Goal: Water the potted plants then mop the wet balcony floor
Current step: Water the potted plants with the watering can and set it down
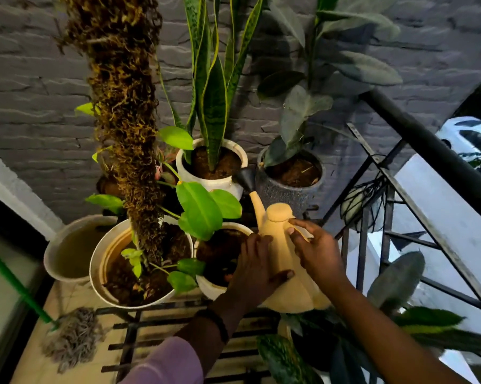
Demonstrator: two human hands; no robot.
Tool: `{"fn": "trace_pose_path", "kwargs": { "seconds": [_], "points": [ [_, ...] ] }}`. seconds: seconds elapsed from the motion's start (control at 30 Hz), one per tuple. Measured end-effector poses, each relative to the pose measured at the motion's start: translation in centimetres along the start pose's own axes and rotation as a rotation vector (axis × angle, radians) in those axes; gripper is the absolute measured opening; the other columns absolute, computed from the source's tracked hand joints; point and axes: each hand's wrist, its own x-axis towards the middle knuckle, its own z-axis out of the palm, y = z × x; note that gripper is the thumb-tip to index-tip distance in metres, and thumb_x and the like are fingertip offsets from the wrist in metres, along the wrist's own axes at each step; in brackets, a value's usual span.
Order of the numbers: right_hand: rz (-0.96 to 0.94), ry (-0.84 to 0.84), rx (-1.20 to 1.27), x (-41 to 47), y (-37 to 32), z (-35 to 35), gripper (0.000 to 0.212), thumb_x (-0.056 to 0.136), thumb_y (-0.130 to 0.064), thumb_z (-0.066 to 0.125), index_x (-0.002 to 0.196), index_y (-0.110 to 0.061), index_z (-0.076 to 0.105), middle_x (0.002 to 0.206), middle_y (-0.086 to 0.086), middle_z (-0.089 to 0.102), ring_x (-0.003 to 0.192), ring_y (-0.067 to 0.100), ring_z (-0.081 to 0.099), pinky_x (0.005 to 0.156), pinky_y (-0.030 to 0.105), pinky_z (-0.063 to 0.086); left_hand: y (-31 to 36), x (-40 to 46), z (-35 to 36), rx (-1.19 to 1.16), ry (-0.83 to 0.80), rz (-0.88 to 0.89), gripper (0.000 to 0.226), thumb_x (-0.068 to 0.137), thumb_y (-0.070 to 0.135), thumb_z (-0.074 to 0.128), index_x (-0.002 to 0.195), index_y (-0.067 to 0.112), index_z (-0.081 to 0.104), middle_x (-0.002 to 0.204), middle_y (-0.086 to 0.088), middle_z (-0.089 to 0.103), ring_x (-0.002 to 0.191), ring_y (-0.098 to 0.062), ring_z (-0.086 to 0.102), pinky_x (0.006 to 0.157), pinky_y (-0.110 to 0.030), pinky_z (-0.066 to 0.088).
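A matte, cream plastic can (285, 261) with a bell-shaped body, domed lid and slim spout tipped by a black funnel rose (245, 178) sits between both hands. The left hand (257, 268) cups its side at 9 o'clock, fingers curled round the body, thumb across the front. The right hand (318, 249) grips the handle at 3 o'clock, fingers wrapped round it. The spout points to 11 o'clock, its rose between a glossy white pot (235, 187) of dark soil and stiff sword leaves and a speckled grey pot (275, 189) of soil and dusty leaves. A wide white pot (95, 261) at 9 o'clock holds soil and a shaggy fibre pole (125, 106). A bucket (51, 250) beyond holds murky water. A stringy grey mop (73, 336) lies on tan tiles at 8 o'clock.
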Motion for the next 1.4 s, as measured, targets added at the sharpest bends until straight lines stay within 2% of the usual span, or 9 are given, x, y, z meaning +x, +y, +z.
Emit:
{"fn": "trace_pose_path", "kwargs": {
  "seconds": [0.13, 0.27, 0.4, 0.5, 0.8, 0.9, 1.03, 1.27, 1.4],
  "points": [
    [0.048, -0.065, -0.040, -1.6, 1.7, 0.2, 0.024, 0.092, -0.030, 0.063, 0.115, -0.028, 0.069, 0.067, -0.021, 0.053, 0.058, -0.007, 0.045, 0.055, 0.017, 0.037, -0.1, -2.4, 1.5, -0.042, -0.036, -0.033, 0.093, 0.078, 0.075, 0.052, 0.139, 0.005, 0.040, 0.135, -0.017, 0.039, 0.123, -0.034, 0.042, 0.099, -0.044, 0.041],
    [0.012, -0.145, -0.167, -2.7, 2.9, 0.5, 0.023, 0.094, -0.025, 0.061, 0.115, -0.029, 0.067, 0.065, -0.026, 0.051, 0.056, -0.011, 0.045, 0.058, 0.010, 0.033, -0.2, -4.1, 2.9, -0.042, -0.086, -0.073, 0.093, 0.077, 0.072, 0.058, 0.139, 0.005, 0.038, 0.134, -0.015, 0.039, 0.121, -0.032, 0.042, 0.099, -0.042, 0.037],
    [-0.020, -0.220, -0.257, -3.2, 3.3, 0.8, 0.023, 0.096, -0.020, 0.057, 0.116, -0.026, 0.066, 0.073, -0.025, 0.053, 0.063, -0.009, 0.048, 0.067, 0.022, 0.043, 0.2, -5.5, 3.8, -0.074, -0.099, -0.132, 0.090, 0.078, 0.067, 0.064, 0.138, 0.005, 0.038, 0.134, -0.014, 0.039, 0.124, -0.030, 0.039, 0.102, -0.040, 0.036],
    [-0.006, -0.250, -0.293, -3.6, 3.4, 1.4, 0.023, 0.096, -0.020, 0.056, 0.115, -0.020, 0.068, 0.083, -0.003, 0.066, 0.063, 0.000, 0.052, 0.070, 0.029, 0.047, 0.3, -6.5, 4.4, -0.127, -0.118, -0.191, 0.090, 0.078, 0.066, 0.065, 0.139, 0.006, 0.036, 0.135, -0.012, 0.036, 0.128, -0.028, 0.034, 0.104, -0.041, 0.036],
    [0.058, -0.305, -0.306, -5.1, 4.2, 1.2, 0.024, 0.097, -0.020, 0.053, 0.117, -0.017, 0.067, 0.097, 0.015, 0.072, 0.073, 0.021, 0.062, 0.051, 0.019, 0.041, 0.8, -8.5, 5.8, -0.143, -0.183, -0.254, 0.092, 0.078, 0.066, 0.066, 0.141, 0.008, 0.032, 0.133, -0.010, 0.037, 0.124, -0.027, 0.037, 0.105, -0.043, 0.037],
    [0.055, -0.311, -0.319, -5.4, 4.1, 0.9, 0.025, 0.097, -0.019, 0.053, 0.119, -0.016, 0.066, 0.101, 0.016, 0.071, 0.080, 0.026, 0.068, 0.053, 0.019, 0.042, 0.9, -8.7, 6.1, -0.151, -0.197, -0.258, 0.092, 0.078, 0.065, 0.066, 0.142, 0.009, 0.031, 0.134, -0.010, 0.036, 0.124, -0.027, 0.036, 0.105, -0.043, 0.037],
    [0.056, -0.313, -0.357, -5.7, 4.0, 0.7, 0.026, 0.098, -0.019, 0.053, 0.120, -0.017, 0.066, 0.101, 0.014, 0.071, 0.058, 0.002, 0.049, 0.046, 0.011, 0.037, 1.1, -9.2, 6.3, -0.148, -0.193, -0.254, 0.091, 0.078, 0.065, 0.066, 0.142, 0.009, 0.032, 0.133, -0.010, 0.036, 0.123, -0.027, 0.036, 0.104, -0.042, 0.038],
    [0.067, -0.306, -0.318, -6.4, 3.9, 0.9, 0.023, 0.096, -0.021, 0.054, 0.115, -0.019, 0.067, 0.087, 0.004, 0.064, 0.057, -0.002, 0.047, 0.048, 0.013, 0.037, 1.1, -9.8, 6.2, -0.100, -0.177, -0.218, 0.091, 0.080, 0.065, 0.064, 0.142, 0.007, 0.032, 0.133, -0.012, 0.037, 0.121, -0.027, 0.038, 0.103, -0.038, 0.037],
    [0.071, -0.269, -0.231, -7.3, 3.9, 1.0, 0.024, 0.096, -0.024, 0.055, 0.116, -0.019, 0.066, 0.086, 0.001, 0.063, 0.069, 0.011, 0.059, 0.055, 0.017, 0.041, 1.1, -10.4, 5.8, -0.060, -0.101, -0.161, 0.090, 0.081, 0.065, 0.063, 0.140, 0.002, 0.036, 0.133, -0.015, 0.039, 0.122, -0.030, 0.040, 0.103, -0.041, 0.039]
  ]
}}
